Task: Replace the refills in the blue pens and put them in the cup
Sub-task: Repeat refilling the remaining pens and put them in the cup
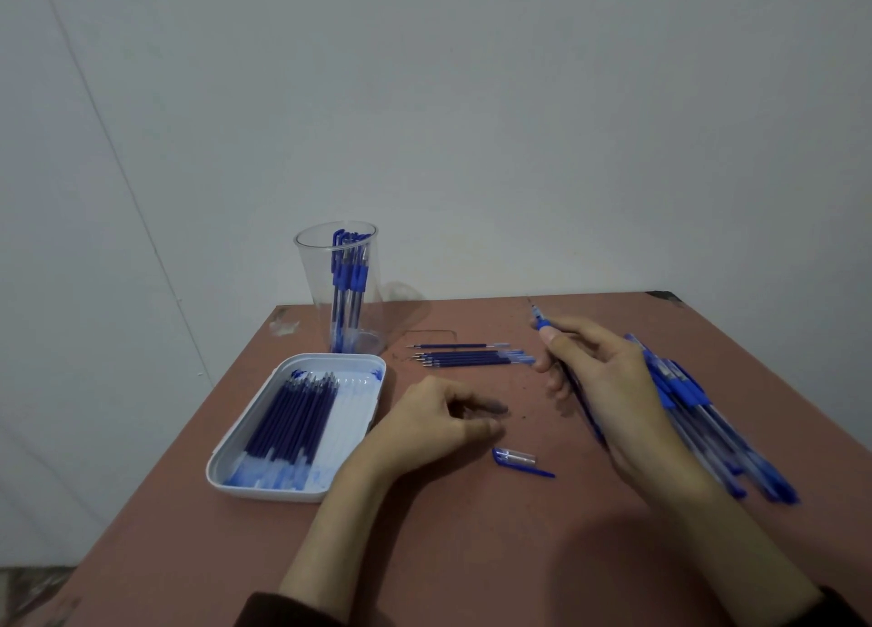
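head view: right hand (608, 390) grips an uncapped pen (540, 319), tip toward eleven o'clock; left hand (429, 419) rests loosely curled, empty. i'd brace the barrel, twist gently. cap (516, 459) at its four o'clock, cup (347, 291) at eleven.

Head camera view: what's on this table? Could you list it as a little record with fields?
cup: clear, upright, blue pens inside
tray: white, holds a row of refills
loose refills: on table right of cup
right hand: grips a pen, tip pointing away
left hand: rests on table, fingers curled, hold unclear
pen cap: on table beside left hand
pen pile: on table, partly behind right hand
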Available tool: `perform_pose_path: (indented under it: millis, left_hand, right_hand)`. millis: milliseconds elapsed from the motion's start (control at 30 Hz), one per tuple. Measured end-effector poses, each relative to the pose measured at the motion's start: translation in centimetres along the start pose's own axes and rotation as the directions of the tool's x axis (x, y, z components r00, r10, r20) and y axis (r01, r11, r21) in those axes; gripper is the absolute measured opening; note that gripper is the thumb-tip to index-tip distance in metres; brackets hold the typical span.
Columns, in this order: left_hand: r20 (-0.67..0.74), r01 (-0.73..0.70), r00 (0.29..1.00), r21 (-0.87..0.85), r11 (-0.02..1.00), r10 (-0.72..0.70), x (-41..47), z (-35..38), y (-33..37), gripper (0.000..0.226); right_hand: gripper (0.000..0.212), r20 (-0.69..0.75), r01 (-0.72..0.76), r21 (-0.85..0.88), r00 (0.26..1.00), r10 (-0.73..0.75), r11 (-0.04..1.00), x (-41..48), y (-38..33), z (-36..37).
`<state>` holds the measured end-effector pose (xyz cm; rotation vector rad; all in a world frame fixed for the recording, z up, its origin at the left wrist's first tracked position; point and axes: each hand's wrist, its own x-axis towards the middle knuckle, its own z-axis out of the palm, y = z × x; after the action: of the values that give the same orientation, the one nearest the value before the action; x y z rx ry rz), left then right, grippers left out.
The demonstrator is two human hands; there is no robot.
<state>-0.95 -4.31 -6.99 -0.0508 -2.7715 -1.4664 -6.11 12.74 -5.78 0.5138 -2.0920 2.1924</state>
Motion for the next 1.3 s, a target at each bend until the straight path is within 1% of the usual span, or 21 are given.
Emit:
perform_pose_path:
  millis: [100,200,233,267,300,333,367,400,433,467,533,600,633,733,833,933,1000,1033,1100,1200,1300]
  left_hand:
    - [0.043,-0.026,0.999,0.034,0.999,0.024,-0.1,-0.1,-0.1,0.025]
    - [0.012,-0.057,0.998,0.078,0.995,0.056,0.1,-0.1,-0.3,0.022]
    - [-0.025,-0.063,0.998,0.058,0.996,0.064,0.1,0.1,-0.3,0.020]
    - [-0.083,-0.071,0.994,-0.001,0.997,0.071,0.2,0.3,-0.2,0.017]
    - [-0.151,-0.077,0.987,-0.117,0.990,0.058,0.3,0.5,-0.1,0.016]
    - [-0.218,-0.084,0.976,-0.271,0.959,0.024,0.4,0.6,0.0,0.017]
    - [-0.271,-0.102,0.962,-0.428,0.898,-0.020,0.5,0.7,0.1,0.019]
    - [-0.304,-0.127,0.951,-0.556,0.822,-0.059,0.6,0.7,0.2,0.020]
    - [-0.323,-0.151,0.942,-0.648,0.746,-0.090,0.6,0.6,0.3,0.021]
    - [-0.332,-0.172,0.937,-0.716,0.676,-0.113,0.7,0.5,0.4,0.022]
    - [-0.331,-0.198,0.932,-0.802,0.564,-0.144,0.7,0.2,0.6,0.023]
    - [-0.326,-0.208,0.933,-0.835,0.510,-0.153,0.7,0.0,0.7,0.025]
    - [-0.324,-0.209,0.934,-0.838,0.505,-0.152,0.7,0.1,0.8,0.026]
    - [-0.316,-0.207,0.939,-0.835,0.511,-0.136,0.7,0.4,0.7,0.025]
    - [-0.305,-0.205,0.947,-0.812,0.547,-0.098,0.7,0.5,0.6,0.025]
    - [-0.305,-0.206,0.951,-0.737,0.644,-0.046,0.6,0.6,0.7,0.024]
    - [-0.309,-0.207,0.951,-0.669,0.714,-0.015,0.6,0.7,0.7,0.025]
    - [-0.311,-0.207,0.950,-0.648,0.733,-0.006,0.5,0.7,0.7,0.025]
    - [-0.308,-0.215,0.951,-0.652,0.727,0.005,0.5,0.7,0.7,0.028]
    - [-0.294,-0.233,0.956,-0.713,0.662,0.019,0.6,0.7,0.9,0.030]
    - [-0.313,-0.259,0.949,-0.729,0.634,0.027,0.6,0.8,0.9,0.027]
  right_hand:
    - [0.010,0.005,-0.005,0.007,1.000,0.005,1.000,0.0,0.0,0.0]
    - [0.010,0.011,-0.018,0.000,1.000,0.018,1.000,0.0,0.1,0.1]
    - [0.011,0.012,-0.014,-0.012,1.000,0.014,1.000,0.0,0.3,0.2]
    - [0.012,0.012,0.001,-0.033,1.000,-0.001,0.999,0.0,0.3,0.2]
    - [0.013,0.011,0.031,-0.076,0.999,-0.030,0.997,0.0,0.4,0.1]
    - [0.012,0.011,0.074,-0.146,0.997,-0.073,0.987,0.0,0.5,0.1]
    - [0.010,0.016,0.120,-0.227,0.993,-0.120,0.966,0.0,0.6,0.1]
    - [0.008,0.024,0.158,-0.294,0.987,-0.157,0.943,-0.1,0.7,0.1]
    - [0.007,0.028,0.180,-0.333,0.983,-0.182,0.926,-0.2,0.8,0.2]
    - [0.008,0.032,0.198,-0.351,0.979,-0.200,0.915,-0.3,0.8,0.3]
    - [0.018,0.056,0.253,-0.411,0.966,-0.253,0.876,-0.3,0.9,0.4]
    - [0.027,0.091,0.302,-0.474,0.951,-0.295,0.827,-0.5,0.7,0.6]
    - [0.026,0.108,0.312,-0.489,0.948,-0.299,0.814,-0.6,0.6,0.6]
    - [0.014,0.132,0.301,-0.530,0.953,-0.273,0.793,-0.9,0.6,0.6]
    - [0.014,0.132,0.293,-0.569,0.955,-0.266,0.769,-0.8,0.7,0.6]
    - [0.014,0.153,0.300,-0.592,0.953,-0.260,0.748,-0.9,0.7,0.7]
    - [0.015,0.173,0.324,-0.620,0.945,-0.279,0.714,-0.9,0.8,0.7]
    - [0.014,0.179,0.331,-0.626,0.942,-0.284,0.706,-1.0,0.8,0.7]
    - [0.013,0.175,0.317,-0.588,0.948,-0.266,0.744,-1.0,0.8,0.8]
    - [0.022,0.166,0.259,-0.431,0.964,-0.206,0.864,-1.0,0.6,1.1]
    - [0.020,0.196,0.184,-0.310,0.972,-0.126,0.933,-1.1,0.0,1.3]
